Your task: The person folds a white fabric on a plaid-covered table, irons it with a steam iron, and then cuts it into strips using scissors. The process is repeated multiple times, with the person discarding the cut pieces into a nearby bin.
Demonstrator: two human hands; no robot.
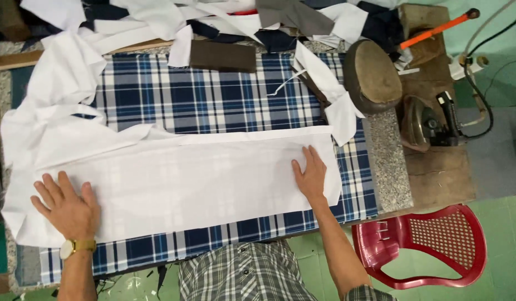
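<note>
The left hand (68, 207) lies flat, fingers spread, on the near-left end of a white fabric panel (196, 184). The right hand (311, 175) presses flat on its right end. The panel lies spread across the blue plaid cloth (185, 95) covering the desk (389, 161), a flat iron (422, 122) resting off to the right.

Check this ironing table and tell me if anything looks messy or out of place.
The white cloth lies flat under both hands: left hand, right hand. Its left end is bunched and rumpled. A heap of white and dark scraps spills over the table's far edge. The iron sits off the checked cover.
</note>
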